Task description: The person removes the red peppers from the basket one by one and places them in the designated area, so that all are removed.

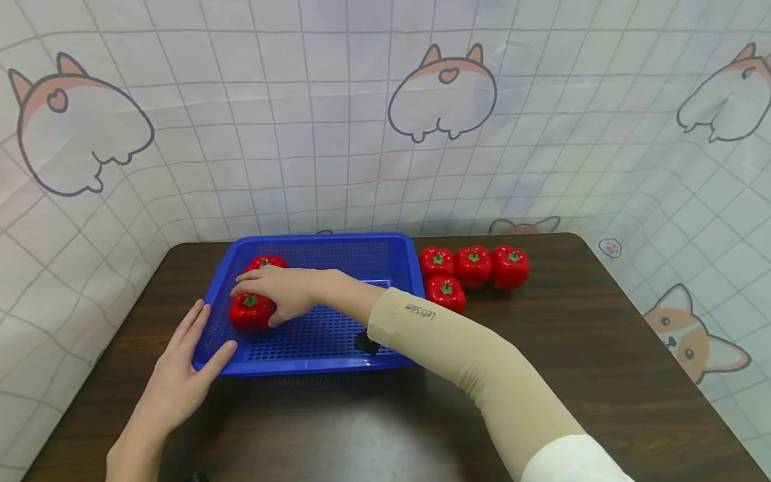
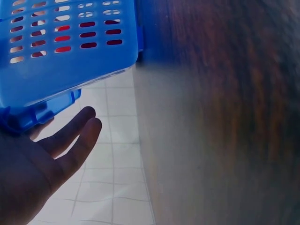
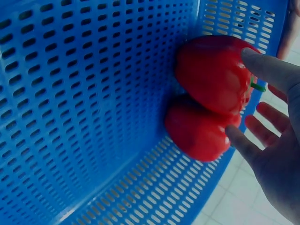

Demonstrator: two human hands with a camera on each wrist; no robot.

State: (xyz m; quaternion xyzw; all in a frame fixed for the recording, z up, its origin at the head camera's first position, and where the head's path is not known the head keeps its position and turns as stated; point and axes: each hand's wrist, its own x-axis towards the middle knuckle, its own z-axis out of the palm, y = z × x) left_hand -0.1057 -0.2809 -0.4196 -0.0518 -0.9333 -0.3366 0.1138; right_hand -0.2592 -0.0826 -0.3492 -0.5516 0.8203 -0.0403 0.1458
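Near pepper: we see this red pepper (image 1: 249,318) in the basket's left end, stem up in the head view, with the fingers over it; we judge it could roll or tip if the fingertips drag on its glossy, rounded side.
Far pepper: the second red pepper (image 1: 266,260) sits just behind it; in the right wrist view the two look to be touching, so a push on one could shift the other.
Basket: the blue basket (image 1: 301,365) lies flat; we think it might slide or tilt if the left hand leaned hard on its corner.
Right hand: we find the right hand (image 1: 277,288) reaching in, thumb and fingers spread wide across both peppers; the thumb appears to touch the near one, but we cannot tell how firmly.
Left hand: the left hand (image 1: 181,375) lies at the basket's left front corner, fingers extended and thumb apart, nothing clamped between them.
Sleeve: the beige sleeve (image 1: 470,341) crosses the basket's right front corner; we reckon it could snag the rim.
Peppers outside: four more peppers (image 1: 472,268) stand to the basket's right on the brown table (image 1: 572,361); a sideways basket could nudge the nearest.
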